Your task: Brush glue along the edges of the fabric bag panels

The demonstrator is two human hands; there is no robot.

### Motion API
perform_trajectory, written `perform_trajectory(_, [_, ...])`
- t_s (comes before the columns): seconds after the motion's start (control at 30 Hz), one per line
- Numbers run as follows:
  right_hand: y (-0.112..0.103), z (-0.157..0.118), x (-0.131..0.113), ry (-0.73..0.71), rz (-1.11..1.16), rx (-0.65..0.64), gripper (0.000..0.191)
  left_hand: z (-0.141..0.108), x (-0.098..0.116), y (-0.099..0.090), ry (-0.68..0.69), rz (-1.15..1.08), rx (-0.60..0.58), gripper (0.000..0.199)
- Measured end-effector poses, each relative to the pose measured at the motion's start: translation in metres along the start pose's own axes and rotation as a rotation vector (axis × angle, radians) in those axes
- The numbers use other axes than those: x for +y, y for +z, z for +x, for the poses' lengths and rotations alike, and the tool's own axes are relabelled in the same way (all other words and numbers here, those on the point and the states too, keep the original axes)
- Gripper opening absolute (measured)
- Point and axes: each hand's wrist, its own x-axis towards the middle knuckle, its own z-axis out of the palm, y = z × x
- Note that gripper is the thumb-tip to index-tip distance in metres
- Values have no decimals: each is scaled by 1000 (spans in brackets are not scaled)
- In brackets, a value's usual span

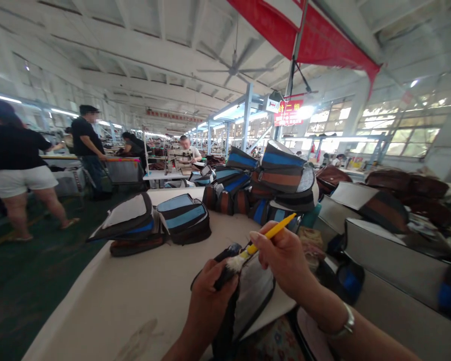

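I am gripping a black bag [253,296] with my left hand [208,296], my fingers curling closed around its dark edge while its pale grey panel is facing up. My right hand [285,260] is pinching a yellow-handled brush [270,234] firmly between thumb and fingers, and its white bristles [235,263] are pressing against the bag's dark upper edge, just beside my left hand. A metal bracelet [344,323] is sitting on my right wrist.

I am holding the bag at the near edge of the white work table [135,301]. Striped backpacks [184,218] are lying on the table ahead of my hands, and a tall pile of blue-and-brown bags [281,173] is rising toward its far end. Grey bins [398,265] are standing along the table's right side, holding more bags. Beyond the table, a co-worker [184,150] is sitting at a sewing machine [175,160], while another person [86,145] is standing off to the table's left.
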Motion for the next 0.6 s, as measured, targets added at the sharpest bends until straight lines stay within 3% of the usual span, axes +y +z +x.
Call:
perform_trajectory(0.17, [6, 12, 4, -88, -83, 95, 28, -7, 1, 1, -20, 8, -42, 20])
perform_trajectory(0.3, [4, 3, -1, -74, 34, 95, 29, -5, -1, 0, -42, 30, -38, 20])
perform_trajectory(0.4, [6, -1, 4, -99, -49, 66, 27, -2, -2, 1, -37, 35, -33, 18])
perform_trajectory(0.5, [4, -2, 8, -148, -103, 148, 27, -4, -6, 3, -27, 67, -29, 19])
perform_trajectory(0.6, [-4, -9, 7, -121, 54, 216, 27, -14, -21, 2, -17, 168, 147, 33])
